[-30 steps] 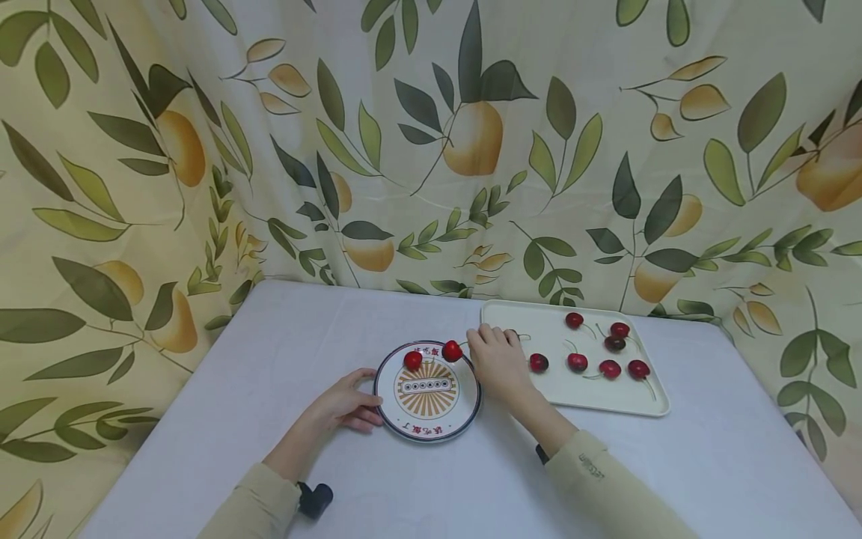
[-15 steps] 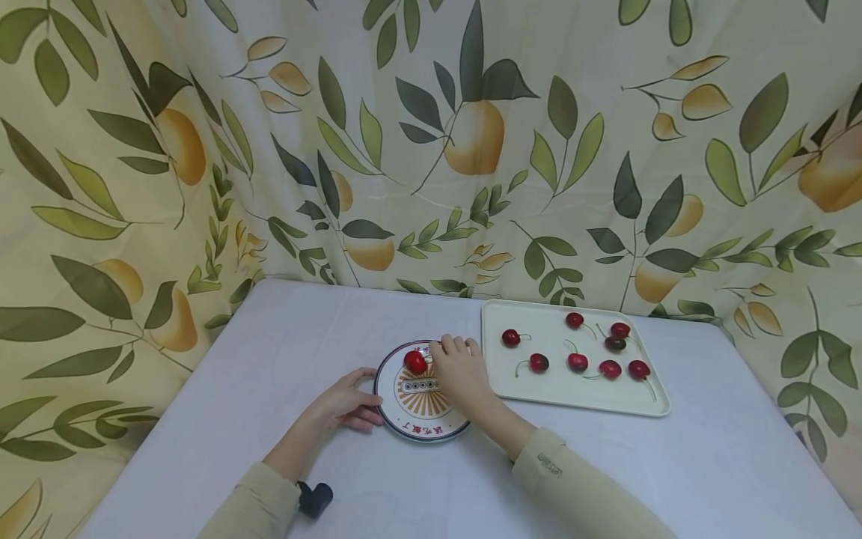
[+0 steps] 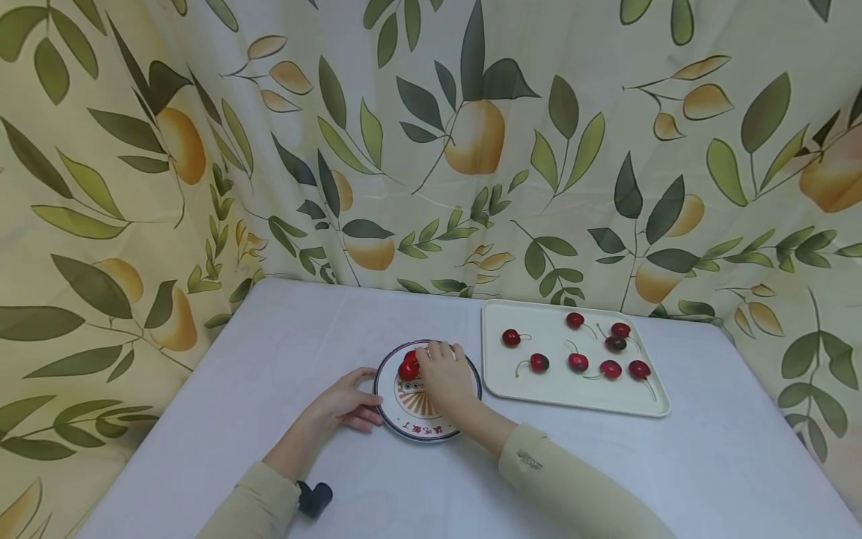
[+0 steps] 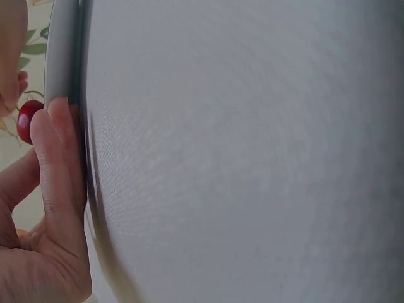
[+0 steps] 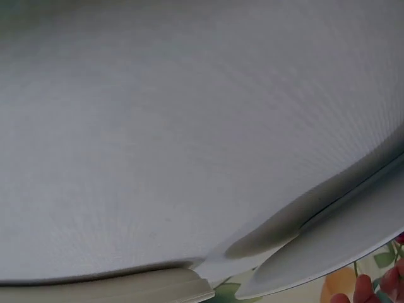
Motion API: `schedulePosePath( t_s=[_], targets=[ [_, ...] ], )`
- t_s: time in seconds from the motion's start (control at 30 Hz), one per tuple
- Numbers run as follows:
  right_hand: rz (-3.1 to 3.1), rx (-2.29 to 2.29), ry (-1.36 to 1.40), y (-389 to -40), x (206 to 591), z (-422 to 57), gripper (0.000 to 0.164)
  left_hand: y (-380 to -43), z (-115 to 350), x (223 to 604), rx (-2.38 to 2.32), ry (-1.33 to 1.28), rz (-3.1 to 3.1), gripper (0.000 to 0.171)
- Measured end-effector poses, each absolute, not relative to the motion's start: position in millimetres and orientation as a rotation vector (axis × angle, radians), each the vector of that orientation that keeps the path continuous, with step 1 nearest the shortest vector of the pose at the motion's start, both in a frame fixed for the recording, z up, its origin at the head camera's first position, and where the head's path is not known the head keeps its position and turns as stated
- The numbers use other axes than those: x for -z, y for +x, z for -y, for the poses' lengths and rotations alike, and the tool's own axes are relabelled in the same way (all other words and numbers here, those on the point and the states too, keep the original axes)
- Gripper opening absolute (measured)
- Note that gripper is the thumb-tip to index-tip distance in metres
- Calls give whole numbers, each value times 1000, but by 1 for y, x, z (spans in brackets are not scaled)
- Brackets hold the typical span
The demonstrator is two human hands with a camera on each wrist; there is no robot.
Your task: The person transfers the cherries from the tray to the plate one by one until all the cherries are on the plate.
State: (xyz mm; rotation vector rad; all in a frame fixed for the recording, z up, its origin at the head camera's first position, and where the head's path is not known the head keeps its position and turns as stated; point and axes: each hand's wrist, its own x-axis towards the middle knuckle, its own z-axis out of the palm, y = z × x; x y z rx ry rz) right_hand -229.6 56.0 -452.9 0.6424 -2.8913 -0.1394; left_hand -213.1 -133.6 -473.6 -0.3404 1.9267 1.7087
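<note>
A round white plate (image 3: 397, 421) with a dark rim, orange rays and red characters lies on the table. My left hand (image 3: 346, 400) holds its left edge, and the fingers (image 4: 58, 170) lie along the outer side in the left wrist view. My right hand (image 3: 447, 380) is over the plate's upper right, fingers bent downward, pinching the stem of a bright red cherry (image 3: 408, 371). Another red cherry (image 3: 410, 356) sits just behind that one and is partly covered. Right fingertips (image 5: 363, 291) show at the corner of the right wrist view.
To the right stands a cream rectangular tray (image 3: 552, 393) with several dark red cherries on stems, such as one cherry (image 3: 511, 337) near its left end. A white cloth (image 3: 431, 498) covers the table. Behind hangs a fruit-patterned curtain (image 3: 431, 209).
My right hand has moved left from beside the tray to over the plate, carrying the cherry up to the other one. My left hand has stayed at the plate's edge.
</note>
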Motion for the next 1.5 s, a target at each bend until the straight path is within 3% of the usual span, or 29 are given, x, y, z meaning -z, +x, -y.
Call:
schedulePosePath(
  t_s=[0.2,1.07,1.5],
  targets=[
    [2929,252,647,-230,454,-53,46,-213,134,474,-1691,-339,-1940,62],
    [2859,274,744,-225,461,-48,34,-214,133,476,-1663,-360,-1970,60],
    [2720,104,668,-224,449,-79,31,-213,134,477,-1672,-337,-1970,61]
  ],
)
